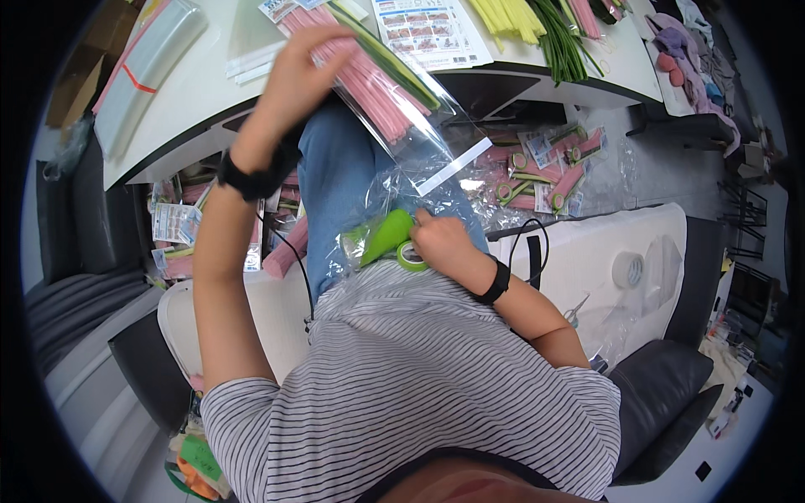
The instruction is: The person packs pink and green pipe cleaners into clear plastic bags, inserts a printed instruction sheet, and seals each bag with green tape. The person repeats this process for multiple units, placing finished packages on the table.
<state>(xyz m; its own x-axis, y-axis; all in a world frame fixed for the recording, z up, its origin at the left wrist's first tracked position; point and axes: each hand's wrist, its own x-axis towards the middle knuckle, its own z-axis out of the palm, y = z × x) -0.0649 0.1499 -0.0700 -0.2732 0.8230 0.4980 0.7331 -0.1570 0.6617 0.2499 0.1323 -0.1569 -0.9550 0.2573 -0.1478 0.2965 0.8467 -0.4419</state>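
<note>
My left hand (302, 75) lies over a clear plastic bag holding a bundle of pink pipe cleaners (377, 94) and green stems; its fingers are bent, and whether they grip the bag cannot be told. The bag slants off the table edge, its white-striped end (454, 166) hanging over my lap. Low on my lap, my right hand (443, 242) has curled fingers beside a roll of green tape (412, 256) and a bright green object (388, 234) in clear plastic. What those fingers hold is hidden.
On the white table (207, 94) are stacked clear bags (151, 69), printed sheets (427, 31), yellow stems (509, 19) and dark green stems (563, 44). Packed pink bundles (556, 170) lie beyond my knees. Right on the sofa are a tape roll (627, 270) and scissors (575, 308).
</note>
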